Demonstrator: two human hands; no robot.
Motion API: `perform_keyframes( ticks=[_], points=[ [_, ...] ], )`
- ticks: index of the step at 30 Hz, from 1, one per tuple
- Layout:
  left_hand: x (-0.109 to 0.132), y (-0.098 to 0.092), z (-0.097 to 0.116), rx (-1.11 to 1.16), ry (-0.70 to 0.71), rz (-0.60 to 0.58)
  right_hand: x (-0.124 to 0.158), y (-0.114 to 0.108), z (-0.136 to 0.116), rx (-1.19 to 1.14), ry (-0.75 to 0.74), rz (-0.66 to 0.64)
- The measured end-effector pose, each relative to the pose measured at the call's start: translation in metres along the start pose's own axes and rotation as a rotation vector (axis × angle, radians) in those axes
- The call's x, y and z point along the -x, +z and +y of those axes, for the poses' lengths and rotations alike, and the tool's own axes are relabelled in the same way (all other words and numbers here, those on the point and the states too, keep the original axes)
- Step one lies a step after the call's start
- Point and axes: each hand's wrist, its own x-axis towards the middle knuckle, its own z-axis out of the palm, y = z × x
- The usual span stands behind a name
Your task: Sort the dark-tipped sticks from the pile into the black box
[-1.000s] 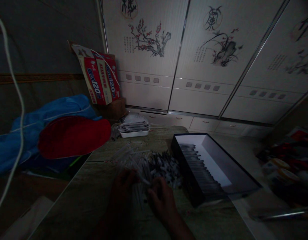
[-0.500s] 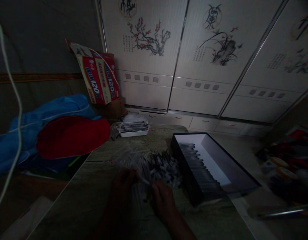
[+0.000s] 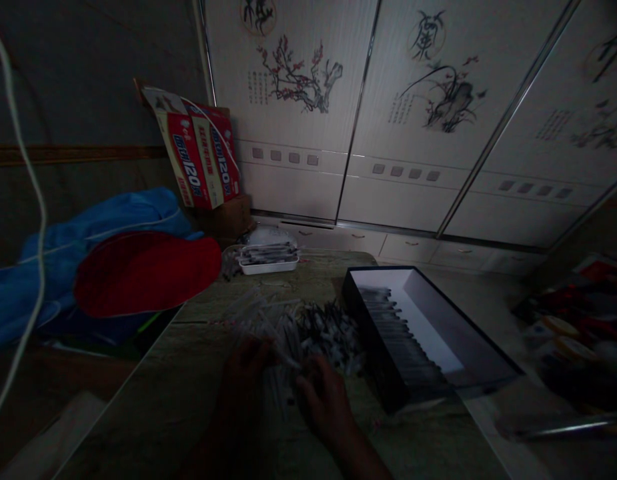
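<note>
Though the light is poor, the table (image 3: 188, 393) can be read from its left, where a red cloth (image 3: 143, 270) lies over its far left corner. Next comes the left hand (image 3: 245, 363), fingers curled at the near left edge of a pile of thin sticks (image 3: 313, 330). The sticks are slim, pale-bodied with dark ends, and heaped loosely across one another in the middle of the table. The right hand (image 3: 324, 400) is curled too, its fingertips in the pile's near edge. It is too dark to tell whether either hand actually grips a stick. Just right of the pile stands an open dark box (image 3: 373, 360) with more sticks laid in a neat row. Compared with half a second ago, the right hand has edged slightly closer to the left; pile and box lie as they did.
</note>
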Motion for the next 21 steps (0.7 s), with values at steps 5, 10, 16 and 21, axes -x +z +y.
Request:
perform_keyframes(
  ticks=[5, 10, 16, 21],
  points=[
    [-0.0012, -0.0022, -0.0071, 0.012, -0.008, -0.002, -0.0001, -0.0013, -0.0044, -0.033, -0.016, -0.069],
    [-0.0010, -0.0024, -0.0054, 0.004, 0.013, 0.011, -0.0009, 0.0000, 0.0008, 0.008, 0.001, 0.010],
    [0.0006, -0.0004, -0.0006, 0.008, 0.013, 0.033, -0.0008, 0.0012, 0.0040, -0.015, -0.019, -0.030],
    [-0.0051, -0.0082, -0.0045, 0.000, 0.026, 0.081, -0.0031, -0.0070, 0.0032, 0.066, -0.083, 0.043]
  ],
)
